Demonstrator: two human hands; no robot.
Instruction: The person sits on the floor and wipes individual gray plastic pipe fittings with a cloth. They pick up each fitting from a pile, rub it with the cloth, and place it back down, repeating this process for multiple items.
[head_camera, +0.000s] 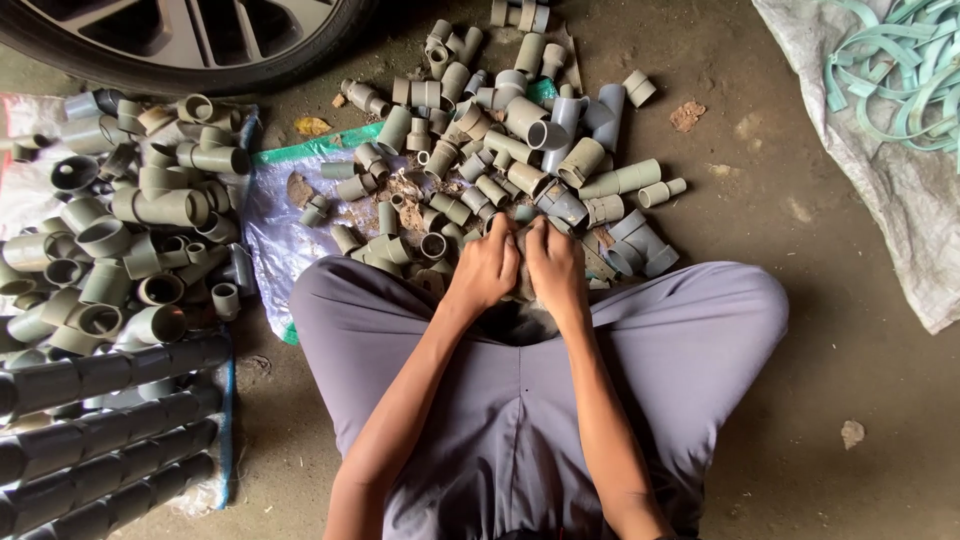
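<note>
Head view looks straight down on a person seated on the floor (800, 400), knees spread in grey trousers (520, 400) across the lower middle of the frame, both forearms running up from the bottom edge to meet at centre. The left hand (487, 268) and the right hand (555, 268) sit side by side, knuckles up, touching or nearly so, both curled around a small grey piece (521, 280) pinched between them just above the lap; only a sliver of it shows between the fingers, so its shape and its long axis cannot be told. Both hands are equally near it, the left closing from the left of frame, the right from the right. Directly beyond the fingertips, toward the top of the frame, lies the loose heap of grey pipe fittings (500, 150), elbows, tees and short sockets lying at every angle on a blue plastic sheet (270, 230). Its nearest pieces are just beside the hands. At the left of the frame, well apart from the hands, is a second heap of larger fittings (130, 230), and below it, at lower left, rows of dark joined sockets (100, 440). A car wheel (190, 40) fills the upper left, and a white sack (880, 170) with pale green straps (900, 70) lies at upper right.
</note>
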